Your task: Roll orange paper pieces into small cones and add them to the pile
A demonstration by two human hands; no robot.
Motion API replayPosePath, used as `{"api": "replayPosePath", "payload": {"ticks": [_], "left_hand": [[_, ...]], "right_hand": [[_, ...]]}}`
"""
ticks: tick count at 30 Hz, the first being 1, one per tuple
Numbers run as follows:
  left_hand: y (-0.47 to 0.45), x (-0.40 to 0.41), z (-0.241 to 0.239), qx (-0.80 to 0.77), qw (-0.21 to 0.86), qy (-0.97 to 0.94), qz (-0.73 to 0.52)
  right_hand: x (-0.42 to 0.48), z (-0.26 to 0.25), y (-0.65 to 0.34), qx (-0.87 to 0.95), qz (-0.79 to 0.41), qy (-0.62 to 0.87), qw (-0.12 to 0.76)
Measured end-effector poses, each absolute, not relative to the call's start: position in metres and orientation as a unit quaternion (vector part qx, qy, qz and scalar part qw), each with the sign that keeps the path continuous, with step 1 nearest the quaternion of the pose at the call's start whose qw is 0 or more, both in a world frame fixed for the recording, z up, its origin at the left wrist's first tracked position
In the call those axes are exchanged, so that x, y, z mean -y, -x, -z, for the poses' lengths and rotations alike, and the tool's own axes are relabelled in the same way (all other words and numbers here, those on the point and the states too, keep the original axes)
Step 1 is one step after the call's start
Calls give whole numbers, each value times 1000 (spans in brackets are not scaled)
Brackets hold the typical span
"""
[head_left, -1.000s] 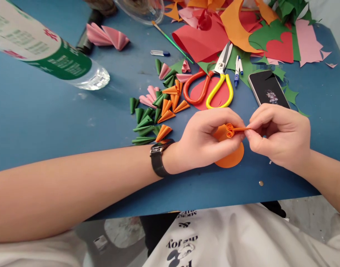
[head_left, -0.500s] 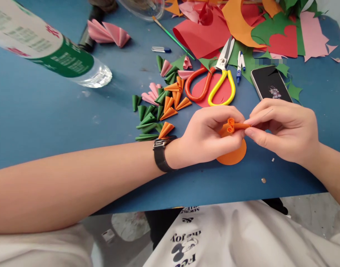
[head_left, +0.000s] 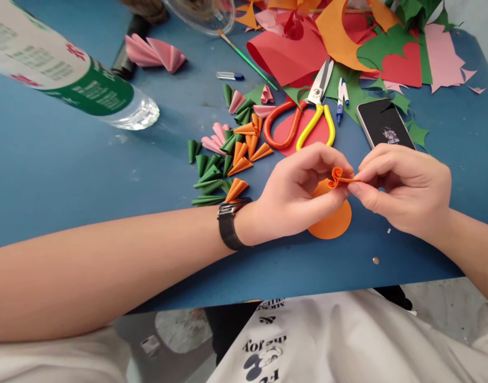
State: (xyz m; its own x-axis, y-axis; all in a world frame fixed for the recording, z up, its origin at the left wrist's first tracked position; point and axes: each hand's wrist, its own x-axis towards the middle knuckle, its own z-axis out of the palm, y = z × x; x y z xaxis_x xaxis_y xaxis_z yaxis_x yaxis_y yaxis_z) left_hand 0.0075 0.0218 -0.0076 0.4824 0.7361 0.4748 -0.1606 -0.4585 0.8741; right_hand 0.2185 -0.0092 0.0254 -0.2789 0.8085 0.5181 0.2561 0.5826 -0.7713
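Note:
Between my two hands is a small piece of orange paper (head_left: pixel 337 176) with curled, rolled ends. My left hand (head_left: pixel 303 191) pinches it by thumb and fingers, the rolls showing at the fingertips. From the other side, my right hand (head_left: pixel 403 186) grips its thin flat end between thumb and forefinger. Beneath my left hand lies an orange paper circle (head_left: pixel 329 223), partly hidden. Left of the hands, several small folded paper cones lie in a loose pile, such as an orange cone (head_left: pixel 236 189), a green cone (head_left: pixel 210 173) and a pink cone (head_left: pixel 236 101).
Scissors (head_left: pixel 319 93) with red and yellow handles rest on red paper beyond my hands. A phone (head_left: pixel 385 122), pens (head_left: pixel 340 101), a paintbrush (head_left: pixel 247 58) and coloured paper scraps (head_left: pixel 401 53) lie farther back. A water bottle (head_left: pixel 88 80) and a folded pink piece (head_left: pixel 156 53) are at left.
The orange paper has turned slightly in my fingers, so its curled rolls show at a different angle and its flat end looks thinner. Both hands keep their pinch.

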Motion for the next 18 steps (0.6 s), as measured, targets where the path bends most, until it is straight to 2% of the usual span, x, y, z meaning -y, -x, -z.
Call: {"api": "replayPosePath", "payload": {"ticks": [6, 18], "left_hand": [[-7, -23, 13, -202, 477, -705, -484], [-14, -29, 15, -146, 551, -651, -502]], "right_hand": [[10, -22, -218, 732, -302, 362, 493], [12, -20, -215, 717, -324, 355, 505]]}}
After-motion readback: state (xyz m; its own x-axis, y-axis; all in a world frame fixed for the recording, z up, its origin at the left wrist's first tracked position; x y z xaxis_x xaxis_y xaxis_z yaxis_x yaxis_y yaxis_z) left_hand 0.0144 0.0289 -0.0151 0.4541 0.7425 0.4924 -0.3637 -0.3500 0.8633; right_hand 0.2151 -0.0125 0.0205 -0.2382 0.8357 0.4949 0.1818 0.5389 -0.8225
